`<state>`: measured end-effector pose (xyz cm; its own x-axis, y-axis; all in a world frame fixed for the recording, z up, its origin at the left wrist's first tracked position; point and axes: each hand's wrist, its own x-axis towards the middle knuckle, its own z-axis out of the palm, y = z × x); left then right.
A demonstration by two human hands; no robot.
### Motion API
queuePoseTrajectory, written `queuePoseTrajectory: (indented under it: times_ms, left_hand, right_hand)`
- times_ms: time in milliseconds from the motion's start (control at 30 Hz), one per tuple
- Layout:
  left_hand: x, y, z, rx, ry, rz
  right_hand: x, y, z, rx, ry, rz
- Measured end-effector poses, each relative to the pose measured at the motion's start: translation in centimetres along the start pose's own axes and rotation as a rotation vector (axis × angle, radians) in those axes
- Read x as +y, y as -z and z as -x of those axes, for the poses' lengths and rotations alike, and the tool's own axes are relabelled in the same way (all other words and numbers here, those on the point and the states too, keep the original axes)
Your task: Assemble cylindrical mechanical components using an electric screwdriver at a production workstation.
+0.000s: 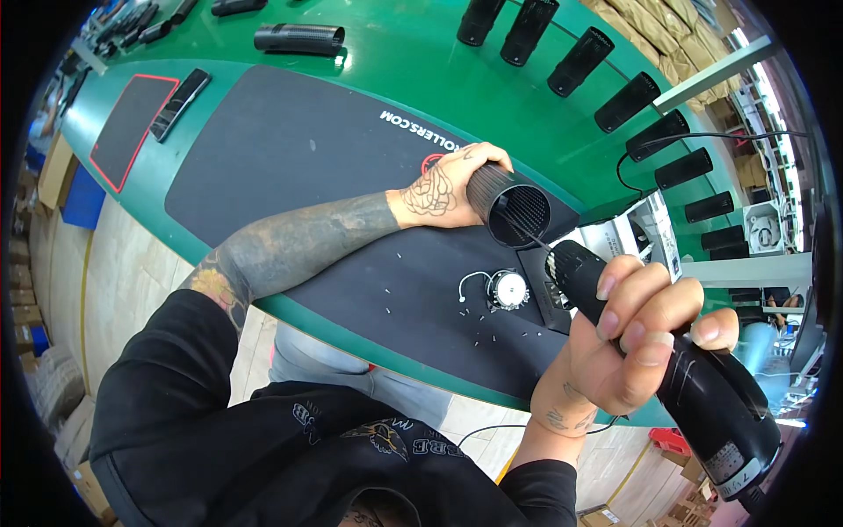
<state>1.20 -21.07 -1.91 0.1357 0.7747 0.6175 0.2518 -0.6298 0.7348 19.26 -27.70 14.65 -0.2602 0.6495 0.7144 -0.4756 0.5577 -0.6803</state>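
My left hand (pixel 446 189) is wrapped round a black perforated tube (pixel 490 198), its open end turned toward my right. A black electric screwdriver (pixel 590 279) is gripped in my right hand (pixel 639 338), its thin bit pointing into the tube's open end. The bit's tip is hidden inside the tube. Below the tube, on the dark mat, sits a small round motor (pixel 509 289) with a short white cable and plug. Several small screws (pixel 475 332) lie loose around the motor. Beside the screwdriver's front end is a silvery metal box (pixel 632 230), partly covered by my right hand.
Several black tubes (pixel 581 61) stand in a curved row along the far right of the green table (pixel 386 70). Another tube (pixel 299 39) lies on its side at the back. A phone (pixel 181 104) rests at left by a red-edged dark pad (pixel 132 132). A black cable (pixel 622 171) runs at right.
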Motion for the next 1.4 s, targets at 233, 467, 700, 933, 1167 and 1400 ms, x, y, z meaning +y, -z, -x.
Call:
queuePoseTrajectory:
  times_ms: [233, 467, 700, 933, 1167, 1400]
  left_hand:
    - [0.2, -0.1, -0.2, -0.01, 0.001, -0.035]
    - [0.2, 0.1, -0.1, 0.0, 0.01, 0.001]
    - [0.1, 0.2, 0.2, 0.004, 0.01, -0.015]
    - [0.0, 0.0, -0.1, 0.006, -0.007, -0.05]
    - [0.7, 0.3, -0.6, 0.034, 0.06, -0.056]
    - [-0.2, 3.3, -3.5, 0.135, -0.111, -0.551]
  right_hand:
    - [-0.9, -0.9, 0.2, 0.105, 0.119, -0.007]
    - [-0.6, -0.5, -0.1, 0.034, 0.069, 0.0]
    - [0.3, -0.8, -0.1, -0.046, 0.064, -0.008]
    - [0.8, -1.2, -0.3, -0.037, 0.021, 0.131]
    - [1.4, -2.0, -0.1, 0.009, 0.029, 0.157]
    - [-3.1, 0.8, -0.5, 0.193, 0.272, -0.063]
